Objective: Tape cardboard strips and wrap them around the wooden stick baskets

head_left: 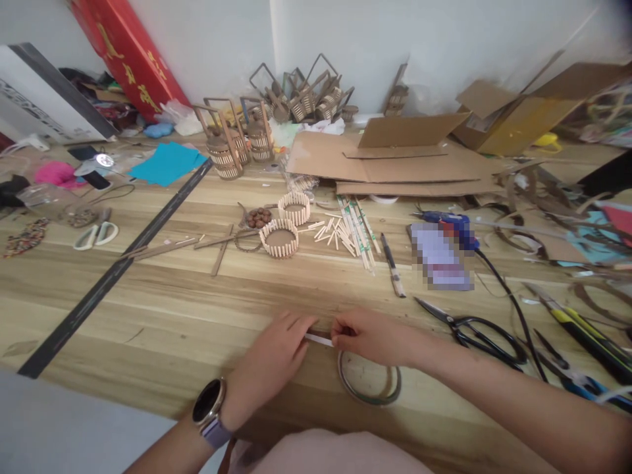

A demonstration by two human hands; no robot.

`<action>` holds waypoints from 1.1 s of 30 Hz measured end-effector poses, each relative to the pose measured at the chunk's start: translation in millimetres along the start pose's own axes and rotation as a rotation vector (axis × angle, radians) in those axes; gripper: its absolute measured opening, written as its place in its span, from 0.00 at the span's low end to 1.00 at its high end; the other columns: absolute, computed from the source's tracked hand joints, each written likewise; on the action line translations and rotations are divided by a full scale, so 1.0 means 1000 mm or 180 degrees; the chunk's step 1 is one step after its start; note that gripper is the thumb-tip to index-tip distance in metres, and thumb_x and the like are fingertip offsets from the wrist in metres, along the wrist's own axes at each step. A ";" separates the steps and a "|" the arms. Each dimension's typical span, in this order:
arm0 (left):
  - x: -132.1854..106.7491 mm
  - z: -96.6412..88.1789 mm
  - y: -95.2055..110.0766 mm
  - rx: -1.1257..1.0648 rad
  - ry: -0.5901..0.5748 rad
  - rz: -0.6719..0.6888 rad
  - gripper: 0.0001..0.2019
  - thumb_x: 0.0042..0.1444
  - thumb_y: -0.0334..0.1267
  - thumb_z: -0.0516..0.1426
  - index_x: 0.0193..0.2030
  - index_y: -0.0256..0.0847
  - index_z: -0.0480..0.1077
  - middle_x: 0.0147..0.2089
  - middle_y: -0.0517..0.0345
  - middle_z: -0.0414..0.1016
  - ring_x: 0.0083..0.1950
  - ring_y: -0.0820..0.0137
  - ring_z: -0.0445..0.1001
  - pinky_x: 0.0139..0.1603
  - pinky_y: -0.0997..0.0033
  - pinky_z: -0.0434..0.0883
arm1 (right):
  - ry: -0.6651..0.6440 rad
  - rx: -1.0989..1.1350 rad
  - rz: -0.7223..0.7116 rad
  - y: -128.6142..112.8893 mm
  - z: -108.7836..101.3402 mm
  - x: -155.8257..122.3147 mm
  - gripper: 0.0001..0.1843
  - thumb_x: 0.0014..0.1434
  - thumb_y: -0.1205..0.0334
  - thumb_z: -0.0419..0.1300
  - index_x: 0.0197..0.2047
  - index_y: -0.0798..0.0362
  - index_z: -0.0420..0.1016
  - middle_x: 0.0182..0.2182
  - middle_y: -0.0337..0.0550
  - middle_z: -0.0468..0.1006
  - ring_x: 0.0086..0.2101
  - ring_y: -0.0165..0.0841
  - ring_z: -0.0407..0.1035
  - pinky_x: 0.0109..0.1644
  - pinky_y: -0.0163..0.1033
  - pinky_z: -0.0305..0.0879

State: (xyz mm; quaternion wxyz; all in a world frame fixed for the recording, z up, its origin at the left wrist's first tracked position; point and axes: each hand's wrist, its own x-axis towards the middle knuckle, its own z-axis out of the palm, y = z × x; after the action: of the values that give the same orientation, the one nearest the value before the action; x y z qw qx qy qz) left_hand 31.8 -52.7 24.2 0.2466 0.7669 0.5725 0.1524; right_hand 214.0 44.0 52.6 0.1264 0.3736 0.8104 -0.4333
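Watch: round and dark-faced, a watch [207, 401] sits on my left wrist.
Coiled ring: a thin ring [371, 399] lies flat on the wooden surface [222, 303], just below my right hand [363, 337].
White strip: a narrow white strip [319, 339] spans the small gap between my hands, close in front of me.
Right hand: thumb and fingertips pinched together on the strip's right end.
Left hand: my left hand [281, 345] lies palm down at the strip's other end; I cannot tell whether its fingers grip or only press.
Cutting tools: to my right, black-handled scissors [453, 322], a yellow-and-black knife [587, 334] and blue-handled pliers [567, 372].
Pen: a dark pen [392, 266] points away from me, past my right hand.
Glue gun: a blue glue gun [451, 225] rests beside a blurred-out flat object [437, 258], its black cable trailing back toward me.
Picket rings: a front ring of little sticks [279, 249] around a brown base, a second such ring [296, 209] just behind.
Beads: brown beads [259, 218] piled left of those rings.
Sticks: short pale sticks [336, 232] scattered to the right, beside longer ones.
Cardboard: flat cardboard sheets [405, 168] farther back.
Baskets: small tall-handled baskets [224, 158] behind the rings, more against the wall.
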 end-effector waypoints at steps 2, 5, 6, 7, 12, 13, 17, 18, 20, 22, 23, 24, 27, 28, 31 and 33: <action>0.002 0.001 -0.002 0.0029 -0.0004 0.0039 0.18 0.60 0.24 0.52 0.56 0.38 0.66 0.53 0.50 0.74 0.53 0.61 0.70 0.57 0.56 0.69 | -0.0035 -0.0025 0.0024 -0.002 -0.002 0.001 0.09 0.56 0.67 0.56 0.33 0.56 0.79 0.26 0.40 0.77 0.27 0.29 0.64 0.28 0.32 0.54; 0.004 0.000 -0.003 0.0049 -0.0030 0.0094 0.17 0.61 0.25 0.52 0.55 0.38 0.66 0.52 0.50 0.74 0.53 0.61 0.70 0.57 0.57 0.69 | -0.0052 -0.0090 0.0081 -0.004 -0.003 0.003 0.10 0.56 0.67 0.56 0.32 0.56 0.79 0.26 0.40 0.78 0.27 0.29 0.65 0.28 0.32 0.54; 0.004 0.000 -0.003 0.0056 -0.0042 0.0100 0.16 0.61 0.25 0.52 0.55 0.38 0.67 0.52 0.50 0.74 0.53 0.61 0.70 0.57 0.57 0.69 | -0.0050 -0.0116 0.0100 -0.004 -0.003 0.004 0.10 0.56 0.67 0.56 0.32 0.56 0.79 0.26 0.40 0.78 0.27 0.29 0.65 0.28 0.32 0.54; 0.003 0.000 -0.003 0.0065 -0.0046 0.0106 0.16 0.61 0.25 0.52 0.55 0.39 0.67 0.52 0.51 0.74 0.53 0.62 0.70 0.57 0.57 0.70 | -0.0047 -0.0142 0.0116 -0.004 -0.002 0.005 0.10 0.56 0.67 0.56 0.32 0.56 0.79 0.26 0.40 0.78 0.27 0.29 0.65 0.28 0.32 0.54; 0.002 0.000 -0.005 0.0132 0.0011 0.0188 0.15 0.62 0.25 0.51 0.54 0.39 0.67 0.50 0.51 0.74 0.53 0.62 0.70 0.56 0.57 0.70 | -0.0050 -0.0236 0.0178 -0.001 0.000 0.008 0.10 0.55 0.64 0.56 0.30 0.55 0.79 0.24 0.38 0.76 0.25 0.29 0.64 0.27 0.32 0.53; 0.002 0.000 -0.005 0.0137 0.0020 0.0210 0.15 0.62 0.25 0.51 0.54 0.39 0.67 0.50 0.52 0.75 0.52 0.62 0.70 0.56 0.57 0.70 | -0.0053 -0.0249 0.0189 -0.001 0.001 0.009 0.10 0.55 0.64 0.56 0.30 0.55 0.79 0.23 0.38 0.76 0.25 0.29 0.64 0.26 0.32 0.52; 0.003 -0.001 -0.006 0.0153 0.0021 0.0283 0.14 0.61 0.25 0.53 0.52 0.38 0.69 0.48 0.52 0.75 0.51 0.63 0.70 0.54 0.59 0.70 | -0.0019 -0.0314 0.0258 -0.003 0.001 0.010 0.11 0.54 0.64 0.56 0.31 0.55 0.80 0.25 0.40 0.78 0.26 0.29 0.65 0.26 0.33 0.52; 0.003 -0.002 -0.007 0.0149 0.0015 0.0291 0.14 0.61 0.24 0.53 0.52 0.38 0.69 0.48 0.53 0.75 0.50 0.63 0.71 0.54 0.59 0.70 | -0.0005 -0.0333 0.0272 -0.004 0.001 0.010 0.11 0.54 0.64 0.56 0.31 0.55 0.80 0.25 0.41 0.78 0.26 0.30 0.65 0.26 0.33 0.52; 0.003 -0.002 -0.007 0.0133 0.0018 0.0280 0.13 0.61 0.24 0.53 0.50 0.39 0.70 0.46 0.54 0.75 0.49 0.63 0.71 0.53 0.60 0.70 | 0.0001 -0.0359 0.0286 -0.006 0.001 0.010 0.11 0.54 0.65 0.56 0.31 0.55 0.81 0.25 0.41 0.78 0.25 0.30 0.64 0.26 0.33 0.51; 0.002 -0.001 -0.008 0.0150 0.0032 0.0242 0.11 0.61 0.23 0.53 0.46 0.39 0.71 0.44 0.55 0.74 0.47 0.64 0.71 0.51 0.61 0.71 | -0.0020 -0.0368 0.0289 -0.008 0.001 0.010 0.11 0.54 0.66 0.56 0.30 0.55 0.80 0.24 0.40 0.77 0.25 0.29 0.64 0.25 0.33 0.51; 0.002 -0.001 -0.009 0.0173 0.0037 0.0221 0.10 0.61 0.23 0.53 0.45 0.39 0.72 0.42 0.55 0.74 0.46 0.64 0.71 0.50 0.62 0.71 | -0.0031 -0.0370 0.0286 -0.008 0.000 0.010 0.11 0.54 0.66 0.55 0.29 0.55 0.80 0.23 0.39 0.77 0.25 0.29 0.64 0.25 0.33 0.51; 0.002 -0.001 -0.009 0.0202 0.0037 0.0208 0.10 0.61 0.23 0.54 0.43 0.39 0.72 0.42 0.55 0.74 0.46 0.64 0.71 0.49 0.62 0.71 | -0.0042 -0.0372 0.0286 -0.009 0.000 0.010 0.11 0.54 0.67 0.55 0.29 0.55 0.80 0.23 0.39 0.77 0.25 0.29 0.64 0.25 0.32 0.51; 0.002 -0.002 -0.009 0.0287 0.0016 0.0242 0.09 0.61 0.24 0.54 0.41 0.38 0.73 0.41 0.55 0.74 0.45 0.64 0.71 0.48 0.63 0.71 | -0.0050 -0.0382 0.0301 -0.010 -0.001 0.008 0.11 0.54 0.67 0.55 0.29 0.55 0.80 0.23 0.39 0.77 0.25 0.29 0.64 0.25 0.32 0.51; 0.002 -0.003 -0.009 0.0313 0.0009 0.0273 0.09 0.61 0.24 0.54 0.41 0.38 0.74 0.40 0.55 0.74 0.45 0.64 0.71 0.48 0.63 0.70 | -0.0050 -0.0386 0.0309 -0.010 -0.001 0.008 0.11 0.54 0.67 0.55 0.29 0.55 0.80 0.23 0.39 0.77 0.25 0.28 0.64 0.25 0.32 0.51; 0.002 -0.004 -0.009 0.0374 0.0021 0.0330 0.08 0.62 0.25 0.54 0.40 0.38 0.74 0.40 0.55 0.75 0.44 0.64 0.71 0.48 0.64 0.70 | -0.0057 -0.0403 0.0323 -0.012 -0.002 0.008 0.11 0.53 0.67 0.55 0.28 0.55 0.80 0.22 0.39 0.77 0.24 0.28 0.63 0.24 0.32 0.51; 0.002 -0.003 -0.010 0.0397 0.0035 0.0350 0.09 0.62 0.25 0.54 0.39 0.37 0.75 0.40 0.55 0.75 0.44 0.64 0.71 0.48 0.64 0.70 | -0.0056 -0.0429 0.0321 -0.012 -0.003 0.008 0.11 0.53 0.68 0.55 0.27 0.54 0.80 0.21 0.38 0.76 0.23 0.27 0.62 0.24 0.32 0.50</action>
State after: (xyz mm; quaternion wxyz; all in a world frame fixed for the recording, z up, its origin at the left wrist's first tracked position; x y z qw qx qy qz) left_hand 22.8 -47.7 21.3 0.1865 0.8102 0.5393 0.1340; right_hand 199.8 45.9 57.2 0.1801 0.4008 0.8167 -0.3741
